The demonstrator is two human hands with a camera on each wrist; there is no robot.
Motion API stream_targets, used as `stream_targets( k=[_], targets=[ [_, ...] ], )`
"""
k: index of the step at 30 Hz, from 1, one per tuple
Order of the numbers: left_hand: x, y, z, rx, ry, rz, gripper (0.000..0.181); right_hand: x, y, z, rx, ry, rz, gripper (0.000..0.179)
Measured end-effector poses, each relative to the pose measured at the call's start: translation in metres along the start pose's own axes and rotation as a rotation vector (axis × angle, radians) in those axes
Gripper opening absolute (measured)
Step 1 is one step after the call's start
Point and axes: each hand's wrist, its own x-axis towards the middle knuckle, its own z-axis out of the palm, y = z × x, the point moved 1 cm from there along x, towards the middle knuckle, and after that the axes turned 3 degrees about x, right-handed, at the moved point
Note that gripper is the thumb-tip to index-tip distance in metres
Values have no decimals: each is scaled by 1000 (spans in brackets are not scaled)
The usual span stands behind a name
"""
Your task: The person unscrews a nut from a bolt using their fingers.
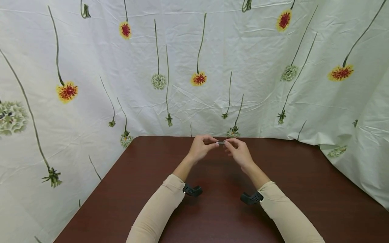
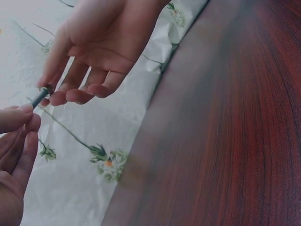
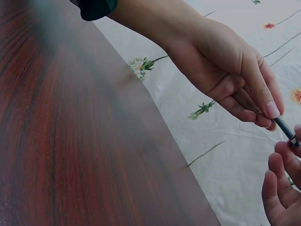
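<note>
Above the table's far edge both hands meet at a small grey metal bolt (image 1: 221,142). My left hand (image 1: 200,148) pinches one end of its threaded shank (image 3: 282,126) between thumb and index finger. At the other end, fingertips of my right hand (image 1: 239,152) pinch a wider, darker piece (image 3: 293,141); whether this is a nut or the bolt's head, I cannot tell. In the left wrist view the right hand (image 2: 101,52) comes down from the top, its other fingers loosely bent, while the left hand (image 2: 14,146) is at the lower left.
A dark reddish-brown wooden table (image 1: 218,216) lies beneath the forearms. White cloth with a flower print (image 1: 182,101) hangs behind and along both sides. Each wrist carries a black strap with a device, such as the left one (image 1: 192,190).
</note>
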Motion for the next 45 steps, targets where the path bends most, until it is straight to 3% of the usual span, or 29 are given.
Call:
stream_targets(
  k=[9, 16, 22, 45],
  targets=[
    [0, 1, 0, 8, 4, -10, 11, -1, 0, -1, 4, -22, -7, 37],
    [0, 1, 0, 6, 8, -11, 12, 0, -1, -1, 4, 2, -15, 28],
    [-1, 2, 0, 1, -2, -13, 14, -1, -1, -1, 21, -9, 7, 34],
    [1, -1, 0, 14, 8, 4, 13, 0, 0, -1, 37, 2, 15, 29]
  ],
)
